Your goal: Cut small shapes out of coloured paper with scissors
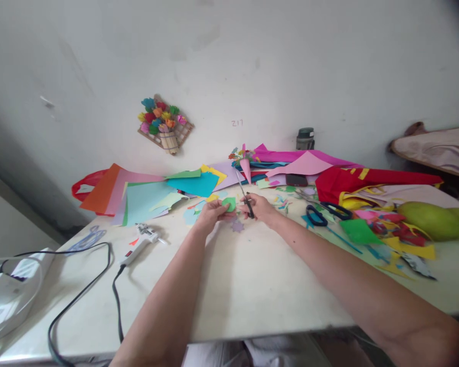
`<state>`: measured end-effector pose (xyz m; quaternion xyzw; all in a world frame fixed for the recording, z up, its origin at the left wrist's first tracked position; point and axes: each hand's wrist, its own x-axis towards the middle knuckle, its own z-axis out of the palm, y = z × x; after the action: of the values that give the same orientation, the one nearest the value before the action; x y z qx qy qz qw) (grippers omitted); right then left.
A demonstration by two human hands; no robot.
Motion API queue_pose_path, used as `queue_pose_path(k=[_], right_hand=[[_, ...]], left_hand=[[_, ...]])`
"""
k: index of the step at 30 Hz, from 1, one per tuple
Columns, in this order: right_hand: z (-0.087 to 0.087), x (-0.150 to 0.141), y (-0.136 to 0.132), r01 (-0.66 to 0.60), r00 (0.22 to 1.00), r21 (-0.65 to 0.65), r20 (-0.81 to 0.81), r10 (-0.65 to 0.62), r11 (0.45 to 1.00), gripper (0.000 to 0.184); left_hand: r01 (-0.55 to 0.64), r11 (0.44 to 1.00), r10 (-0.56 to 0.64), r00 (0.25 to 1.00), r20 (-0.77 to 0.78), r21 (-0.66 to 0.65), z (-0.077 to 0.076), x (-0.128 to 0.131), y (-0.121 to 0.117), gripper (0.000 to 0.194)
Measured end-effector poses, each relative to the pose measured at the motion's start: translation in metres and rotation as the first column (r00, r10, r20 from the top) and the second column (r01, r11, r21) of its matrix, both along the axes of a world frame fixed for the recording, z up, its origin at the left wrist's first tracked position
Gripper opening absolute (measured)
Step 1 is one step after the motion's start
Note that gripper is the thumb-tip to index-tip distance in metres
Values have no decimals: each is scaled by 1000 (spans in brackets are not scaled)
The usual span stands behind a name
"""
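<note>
Between the fingers of my left hand (213, 214) is a small green paper piece (229, 204), pinched at its left side. My right hand (260, 208) grips a pair of scissors (248, 205) by the dark handles, with the blades pointing up and away toward the wall. The scissors are just right of the green paper and apart from it. A lilac paper flower shape (237, 226) lies on the table just below both hands. Small paper scraps (281, 202) are strewn behind and beside my right hand.
A white glue gun (137, 247) with a black cord lies left, near a power strip (17, 285). Coloured sheets (149, 199) are piled at the back left. Blue-handled scissors (325, 213), scraps and red cloth (352, 181) lie right. A bottle (305, 139) stands by the wall.
</note>
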<state>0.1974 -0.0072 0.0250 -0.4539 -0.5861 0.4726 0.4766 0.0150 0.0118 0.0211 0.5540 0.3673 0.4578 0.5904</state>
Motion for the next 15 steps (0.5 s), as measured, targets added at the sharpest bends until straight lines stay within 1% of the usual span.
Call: queue_pose_path(k=[3, 7, 10, 15], right_hand=[[-2, 5, -1, -119, 989, -18, 90, 120, 993, 31], [-7, 6, 1, -236, 962, -45, 130, 240, 971, 34], [-9, 5, 2, -274, 951, -61, 129, 280, 960, 37], [-7, 4, -1, -289, 947, -47, 132, 293, 956, 36]], left_hand=[[-37, 999, 36, 995, 94, 3, -1, -1, 1, 29], [-45, 999, 46, 988, 146, -6, -1, -3, 2, 27], [-39, 999, 40, 985, 169, -12, -1, -4, 3, 26], [-22, 1000, 22, 970, 242, -1, -1, -2, 2, 26]])
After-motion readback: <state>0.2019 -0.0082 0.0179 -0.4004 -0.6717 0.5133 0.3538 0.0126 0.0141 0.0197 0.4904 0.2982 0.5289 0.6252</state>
